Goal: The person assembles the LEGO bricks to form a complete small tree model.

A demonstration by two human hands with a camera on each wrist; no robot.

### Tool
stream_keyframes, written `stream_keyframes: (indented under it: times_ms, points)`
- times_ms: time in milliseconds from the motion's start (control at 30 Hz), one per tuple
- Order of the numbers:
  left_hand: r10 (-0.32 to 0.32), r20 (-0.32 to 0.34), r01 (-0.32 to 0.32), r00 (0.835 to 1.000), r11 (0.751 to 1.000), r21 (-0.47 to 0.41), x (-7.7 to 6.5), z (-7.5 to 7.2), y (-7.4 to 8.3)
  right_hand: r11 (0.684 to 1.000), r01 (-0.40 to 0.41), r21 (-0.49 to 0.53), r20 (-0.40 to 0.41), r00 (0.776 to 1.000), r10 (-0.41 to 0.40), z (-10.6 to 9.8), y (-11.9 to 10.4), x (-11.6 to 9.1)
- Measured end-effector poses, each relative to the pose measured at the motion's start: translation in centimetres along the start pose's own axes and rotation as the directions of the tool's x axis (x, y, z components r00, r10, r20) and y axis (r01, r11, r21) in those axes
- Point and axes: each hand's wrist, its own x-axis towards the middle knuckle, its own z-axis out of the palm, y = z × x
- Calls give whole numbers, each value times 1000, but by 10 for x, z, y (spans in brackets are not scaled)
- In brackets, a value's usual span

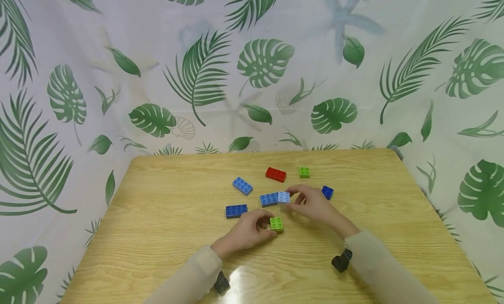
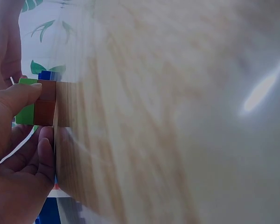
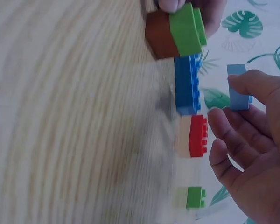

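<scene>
My left hand [image 1: 248, 230] pinches a lime green toy brick [image 1: 276, 223] stacked on a brown brick [image 2: 45, 112]. In the left wrist view the thumb lies across both bricks, and the brown one is right at the wooden surface. My right hand [image 1: 313, 204] holds a small light blue brick [image 1: 283, 196] between thumb and fingertips. The right wrist view has this light blue brick [image 3: 238, 87] raised off the table. In the head view it overlaps the right end of a longer blue brick [image 1: 268, 200] lying on the table.
Around the hands on the wooden table [image 1: 165, 234] lie a dark blue brick [image 1: 236, 211], a blue brick [image 1: 242, 186], a red brick [image 1: 276, 174], a small green brick [image 1: 304, 172] and a small dark blue brick [image 1: 327, 192]. A leaf-patterned cloth [image 1: 220, 133] hangs behind.
</scene>
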Motion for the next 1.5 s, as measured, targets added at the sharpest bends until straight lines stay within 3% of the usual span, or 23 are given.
stream_keyframes:
  times_ms: [233, 467, 733, 1000, 1500]
  points:
    - [-4, 1, 4, 1000, 1000, 0, 0, 0, 0, 996, 81, 36, 55, 995, -83, 7, -7, -10]
    - [4, 0, -4, 1000, 1000, 19, 1, 0, -2, 979, 194, 64, 101, 975, -200, 14, -6, -18]
    - [8, -2, -8, 1000, 1000, 8, 3, 1, -4, 981, 184, 68, 153, 969, -192, 20, -6, -23]
    - [7, -4, -7, 1000, 1000, 12, 2, 2, -3, 974, 208, 95, 164, 961, -221, 24, -7, -24]
    - [3, -11, -3, 1000, 1000, 11, 1, 1, -1, 979, 188, 75, 173, 965, -199, 23, -10, -25]
